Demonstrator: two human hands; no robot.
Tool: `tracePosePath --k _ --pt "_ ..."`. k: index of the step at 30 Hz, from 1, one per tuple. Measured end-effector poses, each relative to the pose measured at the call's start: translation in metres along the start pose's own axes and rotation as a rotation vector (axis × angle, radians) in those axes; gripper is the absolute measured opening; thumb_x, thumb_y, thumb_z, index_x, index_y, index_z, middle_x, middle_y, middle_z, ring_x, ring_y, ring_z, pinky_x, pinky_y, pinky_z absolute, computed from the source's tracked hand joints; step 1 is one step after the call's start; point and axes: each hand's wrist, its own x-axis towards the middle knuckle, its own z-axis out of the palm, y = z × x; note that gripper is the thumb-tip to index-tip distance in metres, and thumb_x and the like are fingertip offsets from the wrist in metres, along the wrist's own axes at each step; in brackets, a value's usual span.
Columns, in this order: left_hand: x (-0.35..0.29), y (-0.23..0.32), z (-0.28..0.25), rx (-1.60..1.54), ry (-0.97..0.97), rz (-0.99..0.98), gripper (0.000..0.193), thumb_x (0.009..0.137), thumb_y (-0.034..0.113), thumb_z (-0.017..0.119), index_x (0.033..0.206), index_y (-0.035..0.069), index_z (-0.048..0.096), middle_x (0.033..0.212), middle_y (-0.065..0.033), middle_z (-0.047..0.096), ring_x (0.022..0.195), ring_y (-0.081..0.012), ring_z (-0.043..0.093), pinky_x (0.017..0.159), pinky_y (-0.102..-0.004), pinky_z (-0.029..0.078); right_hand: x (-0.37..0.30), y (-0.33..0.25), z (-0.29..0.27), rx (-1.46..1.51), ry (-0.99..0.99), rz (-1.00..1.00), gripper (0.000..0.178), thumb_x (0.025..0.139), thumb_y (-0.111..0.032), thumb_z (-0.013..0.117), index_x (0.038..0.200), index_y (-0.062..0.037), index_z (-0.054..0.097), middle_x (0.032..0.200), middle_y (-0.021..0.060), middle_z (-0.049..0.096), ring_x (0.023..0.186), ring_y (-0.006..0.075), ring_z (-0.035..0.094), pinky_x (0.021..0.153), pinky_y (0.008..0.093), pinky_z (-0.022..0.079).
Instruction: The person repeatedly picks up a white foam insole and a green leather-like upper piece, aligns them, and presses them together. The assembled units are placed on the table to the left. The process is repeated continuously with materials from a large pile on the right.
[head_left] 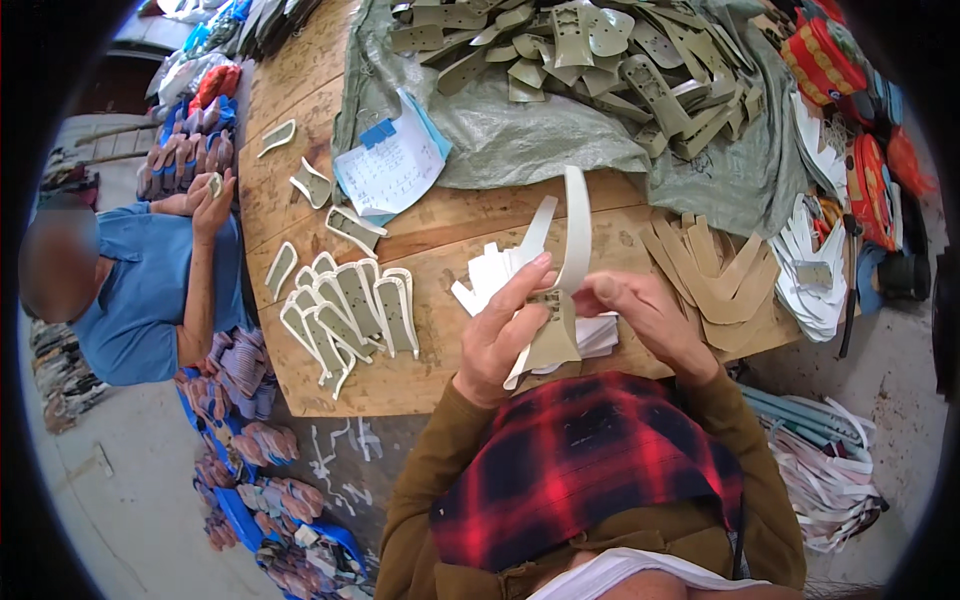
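My left hand [500, 335] grips a curved olive-green plate [552, 345] with small slots at its upper end. Pale trim runs along the plate's left edge, and a long off-white strip [577, 225] rises from its top and curves away. Beside the plate's upper right corner, my right hand [645, 312] has its thumb and fingers closed at the base of the strip; its fingertips are partly hidden. Flat white pieces [490, 270] lie on the table behind and under my hands.
White-edged olive plates [350, 310] lie at left on the wooden table [430, 385]. Bare plates [590, 50] are heaped on a green woven sheet [490, 150]. A written paper [390, 165] lies near it. Tan V-shaped pieces [725, 290] sit right; a person in blue [160, 280] works left.
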Motion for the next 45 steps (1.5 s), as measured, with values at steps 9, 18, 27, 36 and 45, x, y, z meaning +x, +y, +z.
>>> tracePosePath --k 9,18,27,36,45 --pt "-0.019 -0.002 0.006 0.081 0.001 -0.038 0.017 0.083 -0.002 0.061 0.098 -0.004 0.052 0.129 -0.0263 0.053 0.107 -0.0369 0.063 0.086 -0.0416 0.056 0.005 0.01 0.026 -0.22 0.237 -0.355 0.019 0.095 -0.011 0.062 0.107 0.0019 0.07 0.085 0.0068 0.072 0.077 0.0077 0.064 0.07 0.024 0.05" --pt "-0.009 -0.006 0.02 0.202 0.012 -0.101 0.011 0.08 -0.006 0.058 0.088 -0.002 0.051 0.125 -0.0237 0.057 0.105 -0.0357 0.063 0.083 -0.0388 0.056 0.001 -0.004 0.039 -0.428 0.348 -0.424 0.02 0.095 -0.006 0.058 0.11 0.0 0.07 0.081 0.0089 0.071 0.068 0.0069 0.061 0.061 0.0249 0.047" --pt "-0.011 -0.015 0.027 0.281 -0.028 -0.094 0.026 0.071 -0.009 0.064 0.091 -0.001 0.047 0.117 -0.0217 0.063 0.098 -0.0375 0.066 0.078 -0.0391 0.056 -0.001 0.0 0.036 -0.176 0.357 -0.358 0.022 0.096 -0.009 0.056 0.108 0.0013 0.07 0.089 0.0067 0.072 0.078 0.0066 0.061 0.069 0.0224 0.048" --pt "-0.015 -0.017 0.034 0.364 -0.083 -0.141 0.029 0.071 -0.007 0.065 0.094 0.001 0.049 0.103 -0.0132 0.065 0.085 -0.0318 0.066 0.068 -0.0382 0.054 -0.006 0.003 0.025 -0.128 0.355 -0.244 0.029 0.099 -0.018 0.05 0.107 0.0026 0.069 0.092 0.0051 0.069 0.08 0.009 0.06 0.077 0.024 0.048" --pt "-0.002 -0.003 0.022 -0.049 -0.088 -0.63 0.017 0.094 0.008 0.057 0.11 0.0 0.058 0.099 -0.0108 0.066 0.084 -0.0202 0.063 0.073 -0.0317 0.051 0.005 -0.022 0.005 -0.276 0.405 -0.428 0.029 0.101 -0.02 0.052 0.115 0.0026 0.065 0.1 0.0072 0.065 0.081 0.0149 0.062 0.08 0.0291 0.05"
